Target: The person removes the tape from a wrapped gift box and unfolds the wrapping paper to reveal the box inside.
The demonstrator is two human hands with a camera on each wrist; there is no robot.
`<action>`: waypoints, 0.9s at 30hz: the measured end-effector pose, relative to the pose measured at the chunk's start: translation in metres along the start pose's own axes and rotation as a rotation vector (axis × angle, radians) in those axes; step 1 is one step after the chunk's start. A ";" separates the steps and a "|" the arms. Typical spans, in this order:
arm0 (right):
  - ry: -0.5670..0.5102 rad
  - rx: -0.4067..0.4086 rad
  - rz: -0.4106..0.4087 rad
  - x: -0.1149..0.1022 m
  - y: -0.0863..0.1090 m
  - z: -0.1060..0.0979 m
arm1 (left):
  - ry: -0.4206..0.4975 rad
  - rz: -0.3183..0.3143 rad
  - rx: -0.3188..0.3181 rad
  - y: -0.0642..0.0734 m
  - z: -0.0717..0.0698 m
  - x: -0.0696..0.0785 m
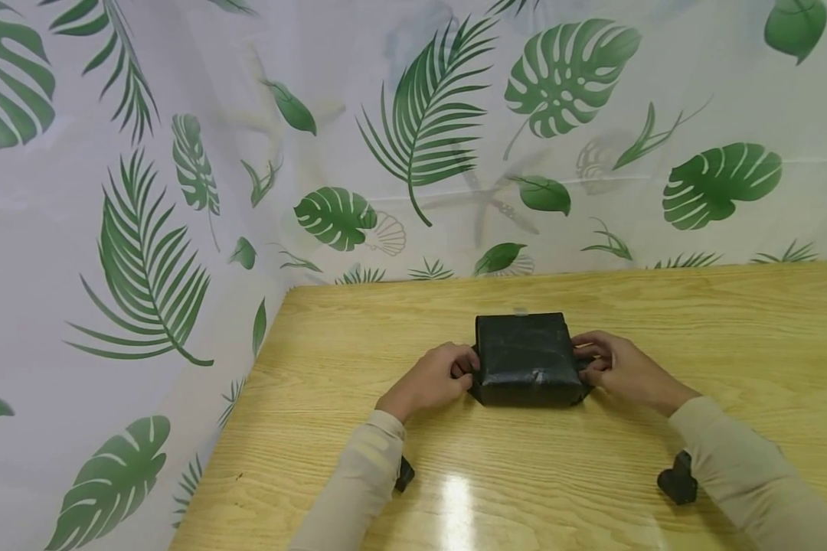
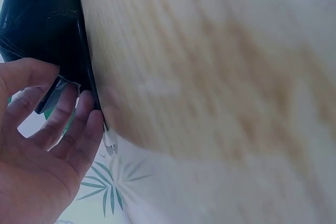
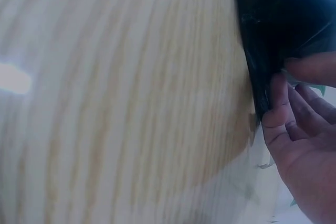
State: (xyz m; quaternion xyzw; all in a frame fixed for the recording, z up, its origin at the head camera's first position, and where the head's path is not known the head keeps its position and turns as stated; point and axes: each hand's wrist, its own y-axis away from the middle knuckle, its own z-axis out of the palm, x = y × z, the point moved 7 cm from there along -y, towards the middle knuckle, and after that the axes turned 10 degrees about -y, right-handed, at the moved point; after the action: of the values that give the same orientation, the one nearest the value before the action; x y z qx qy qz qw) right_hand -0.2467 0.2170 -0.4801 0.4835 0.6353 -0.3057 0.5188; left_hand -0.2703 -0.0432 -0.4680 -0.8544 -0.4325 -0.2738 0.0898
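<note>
Head view: your left hand (image 1: 439,375) and right hand (image 1: 622,373) each grip one end of a glossy black, box-shaped parcel in creased, film-like wrapping (image 1: 527,348), which lies flat on the yellow wood-grain bench (image 1: 317,428) between them. Black end flaps stick out at the left (image 1: 477,392) and right (image 1: 584,393).

Left wrist view: your thumb and curled fingers grasp the loose wrapping at the parcel's left end, its folds partly gaping.

Right wrist view: your fingertips pinch the opposite end, though the dark folds hide the exact contact.

Folding in both ends appears to be the step in hand; next, you would likely need to press each flap flush against its side.
</note>
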 end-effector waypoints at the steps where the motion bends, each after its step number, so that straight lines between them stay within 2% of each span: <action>1: 0.007 0.001 0.003 0.001 0.000 0.000 | -0.010 0.005 0.002 0.000 0.000 0.001; 11: 0.012 -0.036 0.012 0.001 0.003 0.001 | -0.042 0.003 0.013 0.003 -0.001 0.000; 19: 0.143 -0.035 0.013 0.004 0.002 0.001 | -0.016 -0.006 0.007 0.008 -0.003 0.000; 27: 0.271 -0.030 -0.034 0.000 0.002 0.002 | 0.015 -0.022 0.011 0.010 -0.005 -0.001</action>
State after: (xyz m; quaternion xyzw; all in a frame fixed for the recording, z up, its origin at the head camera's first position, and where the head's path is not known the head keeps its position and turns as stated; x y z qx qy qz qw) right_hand -0.2446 0.2158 -0.4808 0.5018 0.7120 -0.2368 0.4303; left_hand -0.2647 -0.0519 -0.4640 -0.8470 -0.4425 -0.2790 0.0949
